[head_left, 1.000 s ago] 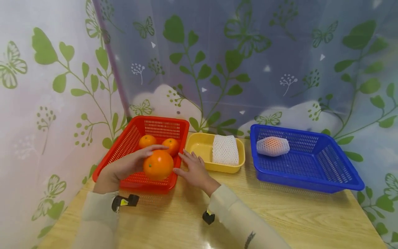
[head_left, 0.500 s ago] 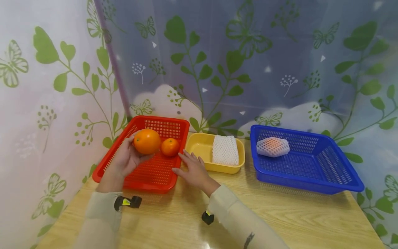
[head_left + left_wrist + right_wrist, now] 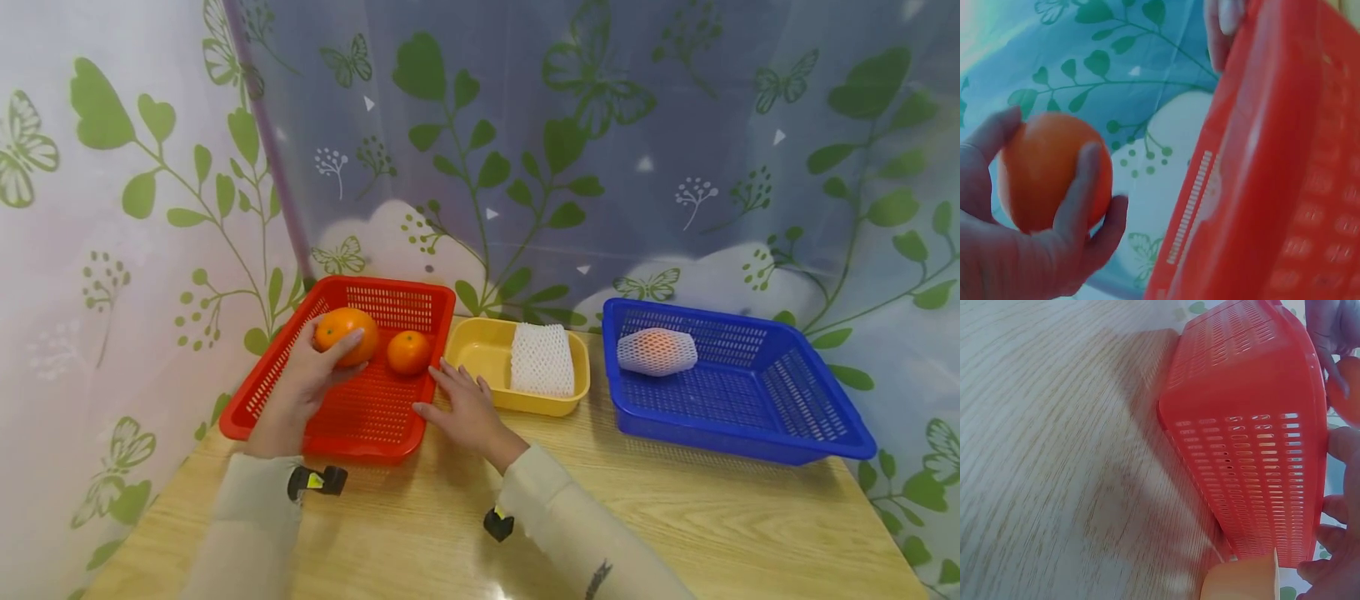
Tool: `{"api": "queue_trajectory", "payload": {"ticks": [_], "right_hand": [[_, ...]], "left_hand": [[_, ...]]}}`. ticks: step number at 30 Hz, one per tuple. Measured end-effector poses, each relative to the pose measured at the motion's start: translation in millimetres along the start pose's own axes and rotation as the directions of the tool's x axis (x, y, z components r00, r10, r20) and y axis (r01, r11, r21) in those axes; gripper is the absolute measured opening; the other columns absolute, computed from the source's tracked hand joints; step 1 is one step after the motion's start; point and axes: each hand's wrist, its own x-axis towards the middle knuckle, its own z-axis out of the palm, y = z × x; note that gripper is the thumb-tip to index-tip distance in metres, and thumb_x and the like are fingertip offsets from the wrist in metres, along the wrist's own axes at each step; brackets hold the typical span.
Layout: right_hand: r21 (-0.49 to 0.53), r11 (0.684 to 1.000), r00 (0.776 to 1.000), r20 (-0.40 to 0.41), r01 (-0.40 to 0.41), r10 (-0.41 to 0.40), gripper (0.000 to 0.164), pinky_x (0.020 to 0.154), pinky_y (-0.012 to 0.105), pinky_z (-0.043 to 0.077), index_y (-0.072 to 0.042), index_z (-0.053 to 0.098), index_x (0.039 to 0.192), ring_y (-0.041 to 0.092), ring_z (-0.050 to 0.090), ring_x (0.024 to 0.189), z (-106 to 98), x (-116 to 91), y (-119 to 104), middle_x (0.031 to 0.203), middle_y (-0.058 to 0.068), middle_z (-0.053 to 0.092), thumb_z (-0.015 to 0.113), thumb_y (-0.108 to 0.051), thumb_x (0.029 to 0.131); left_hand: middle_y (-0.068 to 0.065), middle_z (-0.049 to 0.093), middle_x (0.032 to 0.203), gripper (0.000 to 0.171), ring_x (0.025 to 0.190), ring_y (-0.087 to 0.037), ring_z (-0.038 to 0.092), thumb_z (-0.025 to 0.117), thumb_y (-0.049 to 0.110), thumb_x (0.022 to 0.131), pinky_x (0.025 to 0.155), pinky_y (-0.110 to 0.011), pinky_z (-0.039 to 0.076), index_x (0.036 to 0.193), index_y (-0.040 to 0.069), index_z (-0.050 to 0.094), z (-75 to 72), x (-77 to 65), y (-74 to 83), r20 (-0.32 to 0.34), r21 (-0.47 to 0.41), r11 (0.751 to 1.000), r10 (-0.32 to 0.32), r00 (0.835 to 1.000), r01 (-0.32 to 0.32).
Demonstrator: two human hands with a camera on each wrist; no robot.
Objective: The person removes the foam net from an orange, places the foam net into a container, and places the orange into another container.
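My left hand [image 3: 306, 371] holds a large orange [image 3: 341, 327] over the back left of the red basket [image 3: 352, 450]. In the left wrist view, its thumb and fingers curl round that fruit on both sides. A second orange [image 3: 408, 353] lies in the basket, to the right of the held one. My right hand [image 3: 472, 412] rests its spread fingers on the basket's right rim, between it and the yellow tray [image 3: 532, 405]. The right wrist view shows those fingertips [image 3: 1335, 507] along the rim of the red wall.
In the yellow tray lies a white foam net [image 3: 542, 360]. Further right stands a blue basket [image 3: 720, 446] holding a fruit in a foam net [image 3: 657, 352]. A patterned curtain [image 3: 510, 150] hangs close behind the containers on the wooden table [image 3: 600, 508].
My left hand has carried the orange from the basket's front middle to its back left and turned it. Another orange seen there earlier is now hidden. The right hand has stayed at the rim.
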Motion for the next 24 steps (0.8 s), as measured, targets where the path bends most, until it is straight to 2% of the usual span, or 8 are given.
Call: {"api": "queue_trajectory", "payload": {"ticks": [3,5,8,11,14,16,22,24], "right_hand": [[0.003,1.0,1.0,0.007,-0.01,0.01,0.07,0.117,0.055,0.007,-0.012,0.039,0.149,0.035,0.019,0.145,0,0,0,0.159,0.007,0.026,0.057,-0.05,0.093],[0.003,1.0,1.0,0.006,-0.012,0.012,0.07,0.117,0.054,0.007,-0.013,0.039,0.149,0.034,0.019,0.146,0,-1,0,0.159,0.006,0.026,0.057,-0.051,0.093],[0.0,1.0,1.0,0.002,-0.014,0.014,0.069,0.117,0.054,0.007,-0.014,0.039,0.149,0.036,0.02,0.145,0,0,0,0.158,0.006,0.026,0.056,-0.052,0.094],[0.001,1.0,1.0,0.002,-0.017,0.017,0.069,0.117,0.055,0.007,-0.014,0.039,0.149,0.037,0.02,0.145,0,0,-1,0.158,0.005,0.026,0.056,-0.052,0.094],[0.002,1.0,1.0,0.002,-0.02,0.02,0.07,0.116,0.055,0.007,-0.015,0.039,0.149,0.037,0.019,0.145,0,1,-1,0.158,0.004,0.026,0.055,-0.053,0.094],[0.005,1.0,1.0,0.001,-0.024,0.024,0.07,0.116,0.055,0.007,-0.015,0.039,0.149,0.037,0.019,0.145,0,1,-2,0.158,0.004,0.026,0.055,-0.053,0.093],[-0.001,0.999,0.999,0.007,-0.037,0.037,0.07,0.117,0.055,0.005,-0.016,0.039,0.15,0.036,0.018,0.146,0,1,-1,0.158,0.002,0.026,0.055,-0.054,0.093],[-0.001,0.999,0.999,0.011,-0.042,0.042,0.07,0.117,0.055,0.006,-0.016,0.038,0.15,0.035,0.018,0.146,-1,0,0,0.158,0.002,0.026,0.055,-0.054,0.093]], "left_hand": [[-0.01,0.033,0.139,0.076,0.119,-0.027,0.043,0.071,0.03,0.09,0.091,-0.036,0.053,0.149,0.016,0.026,0.6,1.2,2.5,-0.077,0.168,0.986,0.032,0.996,-0.019],[-0.015,0.031,0.146,0.082,0.123,-0.03,0.041,0.071,0.035,0.089,0.1,-0.042,0.047,0.152,0.015,0.024,-1.2,2.3,3.9,-0.108,0.315,0.948,0.078,0.991,-0.041],[-0.02,0.031,0.15,0.084,0.126,-0.036,0.039,0.071,0.04,0.087,0.106,-0.05,0.037,0.154,0.018,0.023,-5.7,4.6,5.1,-0.12,0.513,0.855,0.163,0.979,-0.08],[-0.023,0.038,0.146,0.077,0.123,-0.039,0.043,0.071,0.041,0.087,0.103,-0.055,0.037,0.15,0.02,0.032,-9.7,7.1,5.9,-0.116,0.651,0.751,0.235,0.965,-0.105],[-0.025,0.045,0.139,0.066,0.117,-0.041,0.046,0.07,0.038,0.087,0.099,-0.056,0.04,0.143,0.013,0.043,-12.0,11.1,7.4,-0.091,0.743,0.658,0.28,0.956,-0.122],[-0.026,0.045,0.136,0.062,0.116,-0.042,0.045,0.07,0.034,0.087,0.098,-0.056,0.04,0.139,0.008,0.046,-12.7,13.8,8.8,-0.079,0.778,0.615,0.299,0.951,-0.129],[-0.031,0.042,0.134,0.064,0.116,-0.044,0.043,0.069,0.028,0.086,0.098,-0.055,0.04,0.137,-0.003,0.045,-14.8,15.2,12.2,-0.089,0.829,0.555,0.25,0.964,-0.068],[-0.032,0.044,0.132,0.065,0.114,-0.044,0.045,0.069,0.027,0.086,0.096,-0.055,0.041,0.136,-0.006,0.045,-15.4,14.6,14.3,-0.069,0.849,0.524,0.234,0.97,-0.067]]}}
